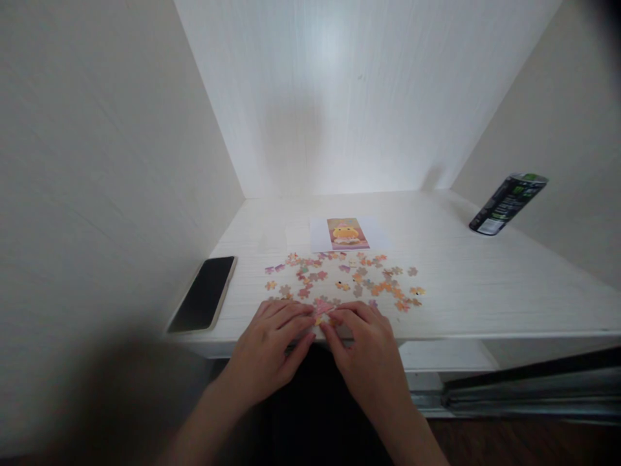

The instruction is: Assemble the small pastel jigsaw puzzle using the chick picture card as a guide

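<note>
Pinching partly hidden puzzle pieces (323, 315) together, left hand (266, 346) and right hand (369, 353), fingertips touching.

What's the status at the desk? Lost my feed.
Left hand and right hand pinching puzzle pieces together at desk edge. Loose pieces scattered beyond. Phone left, can right, both apart.

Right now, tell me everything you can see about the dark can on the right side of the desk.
The can is tall, slim and black, with green markings on its side and a green top; a white label patch sits near its base. It looks like metal, though the print is too small to read. It stands on the white desk at the far right, close to the side wall, appearing tilted in this wide view. Nothing touches it; both hands are far away, at the puzzle pieces.
</note>
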### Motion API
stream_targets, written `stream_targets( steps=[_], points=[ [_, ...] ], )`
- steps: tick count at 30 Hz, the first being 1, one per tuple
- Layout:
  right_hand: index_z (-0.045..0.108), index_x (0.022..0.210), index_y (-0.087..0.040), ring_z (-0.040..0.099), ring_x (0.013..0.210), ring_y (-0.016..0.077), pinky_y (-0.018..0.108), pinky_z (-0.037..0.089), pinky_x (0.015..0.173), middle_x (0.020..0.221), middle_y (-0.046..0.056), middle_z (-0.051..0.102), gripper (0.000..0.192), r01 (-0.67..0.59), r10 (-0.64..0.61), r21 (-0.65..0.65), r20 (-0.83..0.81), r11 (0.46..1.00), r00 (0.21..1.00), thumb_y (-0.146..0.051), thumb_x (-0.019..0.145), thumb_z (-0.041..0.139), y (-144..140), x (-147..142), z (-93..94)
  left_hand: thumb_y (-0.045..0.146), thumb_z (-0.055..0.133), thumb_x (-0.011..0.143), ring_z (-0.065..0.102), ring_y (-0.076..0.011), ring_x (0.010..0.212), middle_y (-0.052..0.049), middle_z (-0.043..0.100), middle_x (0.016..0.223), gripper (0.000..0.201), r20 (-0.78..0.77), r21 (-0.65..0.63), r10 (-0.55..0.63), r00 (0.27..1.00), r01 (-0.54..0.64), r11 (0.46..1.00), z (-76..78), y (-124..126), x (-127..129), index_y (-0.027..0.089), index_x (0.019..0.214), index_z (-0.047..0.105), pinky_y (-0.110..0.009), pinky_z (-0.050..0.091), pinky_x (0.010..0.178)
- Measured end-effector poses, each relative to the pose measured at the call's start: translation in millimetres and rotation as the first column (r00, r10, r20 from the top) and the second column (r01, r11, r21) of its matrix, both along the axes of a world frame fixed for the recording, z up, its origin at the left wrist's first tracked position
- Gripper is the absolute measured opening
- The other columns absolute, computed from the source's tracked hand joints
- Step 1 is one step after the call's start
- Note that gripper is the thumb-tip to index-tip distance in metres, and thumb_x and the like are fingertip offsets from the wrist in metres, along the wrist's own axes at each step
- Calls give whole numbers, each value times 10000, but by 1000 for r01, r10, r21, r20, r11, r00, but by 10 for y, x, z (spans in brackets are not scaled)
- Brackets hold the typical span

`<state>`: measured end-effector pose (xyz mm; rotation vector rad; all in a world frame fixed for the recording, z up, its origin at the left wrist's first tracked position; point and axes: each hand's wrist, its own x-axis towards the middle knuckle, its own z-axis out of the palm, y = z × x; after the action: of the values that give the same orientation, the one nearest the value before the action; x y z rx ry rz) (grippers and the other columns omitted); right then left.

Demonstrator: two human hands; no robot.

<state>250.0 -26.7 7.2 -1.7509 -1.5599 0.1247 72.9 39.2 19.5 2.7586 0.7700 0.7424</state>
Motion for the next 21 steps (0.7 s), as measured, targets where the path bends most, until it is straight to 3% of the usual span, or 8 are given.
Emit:
stream_targets(
  steps=[9, 15, 21],
  points=[
    [660, 1069, -206, 600, 962, 256, 474, 421, 968, 987, 75, 673, 203, 7, -8, 39, 33, 999, 999, -283, 882, 641, -29, 17, -59, 253, 557, 932, 573, -226, 1170, -71, 641, 1255, 268, 42, -28, 94, 995, -93, 995, 5, -3, -19, 238, 1189, 629, -421, 467, 1017],
    [618, 1103, -203, 597, 987, 235, 415, 496, 895, 1058, 88, 649, 230, 23, -15, 154, -50, 988, 999, -323, 908, 600, -150, 125, -197, 285, 538, 905, 603, -260, 1135, -128, 648, 1228, 369, 46, -23, 342, 938, -342, 940, 77, 347, -294, 139, 1239, 591, -439, 473, 1014],
    [616, 1099, -205, 578, 1012, 232, 421, 485, 911, 1049, 84, 650, 208, 38, -35, 259, -14, 965, 999, -276, 904, 607, -187, 133, -278, 279, 537, 876, 660, -245, 965, -97, 707, 1121, 382, -80, -90, 414, 907, -420, 903, 143, 588, -316, 168, 1227, 636, -412, 505, 925]
  ],
)
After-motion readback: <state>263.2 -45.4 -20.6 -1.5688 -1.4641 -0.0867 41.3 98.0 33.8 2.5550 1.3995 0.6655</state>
